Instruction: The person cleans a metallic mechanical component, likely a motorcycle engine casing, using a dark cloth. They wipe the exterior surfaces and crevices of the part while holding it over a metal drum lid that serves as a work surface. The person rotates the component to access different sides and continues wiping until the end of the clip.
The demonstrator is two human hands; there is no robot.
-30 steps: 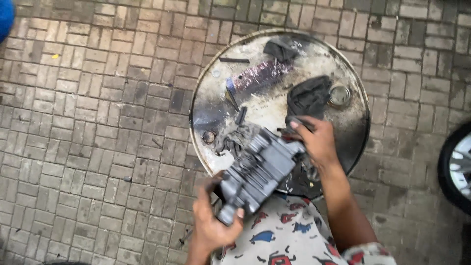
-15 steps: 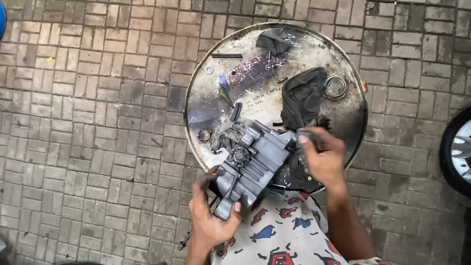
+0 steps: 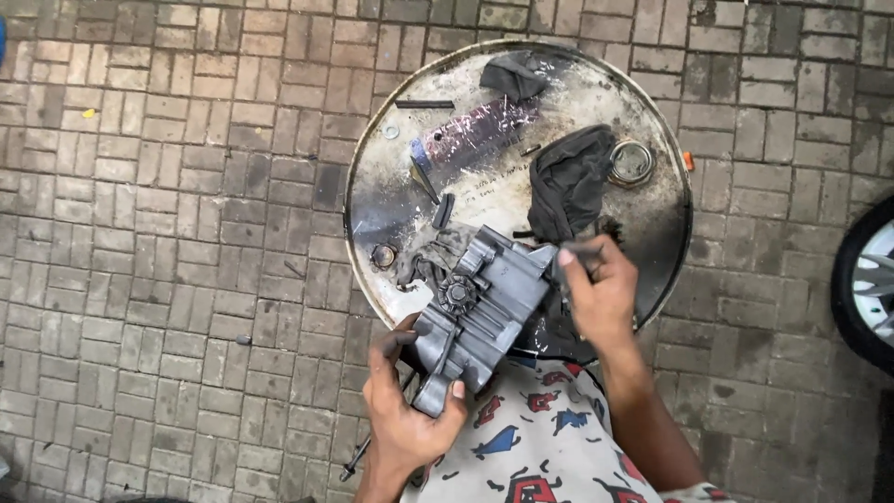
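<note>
grey metal engine casing (image 3: 484,312) lay tilted at near edge of round drum top (image 3: 391,200), over person's lap. left hand (image 3: 410,410) was closed around its lower end, thumb on top. right hand (image 3: 601,293) was curled shut at casing's upper-right corner, pinching a thin dark tool, kind unclear. vs. 0.5 s before: casing barely shifted, right hand stayed at same corner, so work there looked ongoing. dark rag (image 3: 568,182) and metal ring (image 3: 633,160) lay behind on drum.

The wheel (image 3: 871,279) is cut off by the right edge.
</note>
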